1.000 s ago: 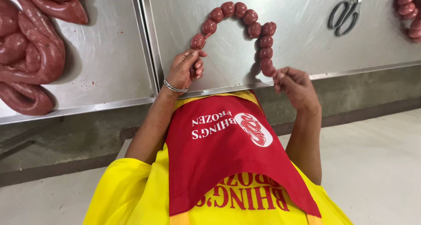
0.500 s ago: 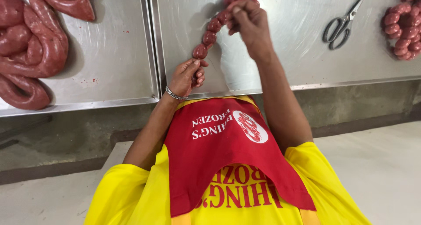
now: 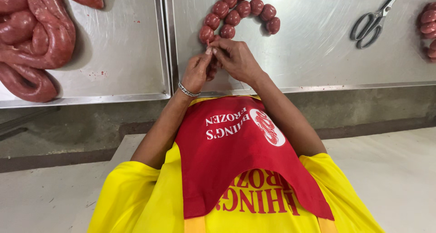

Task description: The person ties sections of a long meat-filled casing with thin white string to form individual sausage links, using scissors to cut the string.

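Pinching: both hands meet at the near end of a string of small red sausage links (image 3: 238,10), centre of the frame.
Left hand (image 3: 197,69): fingers closed, tips pressed on the casing end just below the lowest link; a chain bracelet (image 3: 188,90) sits at the wrist.
Right hand (image 3: 236,58): fingers closed on the same end, touching the left fingertips.
Link string: lies on the steel tray (image 3: 309,55), looped upward from the hands toward the top centre of the frame, then curling right and down.
Axis: the free end points down at the hands; the loop runs away from the body.
Nearer hand: about equal; both touch the end.
Upper left: thick unlinked sausage coil (image 3: 34,37) on a separate tray (image 3: 122,55).
Upper right: scissors (image 3: 374,19), well apart from the hands.
Right edge: more links (image 3: 429,28), partly cut off.
Lower frame: red apron (image 3: 236,155) over a yellow shirt (image 3: 141,196).
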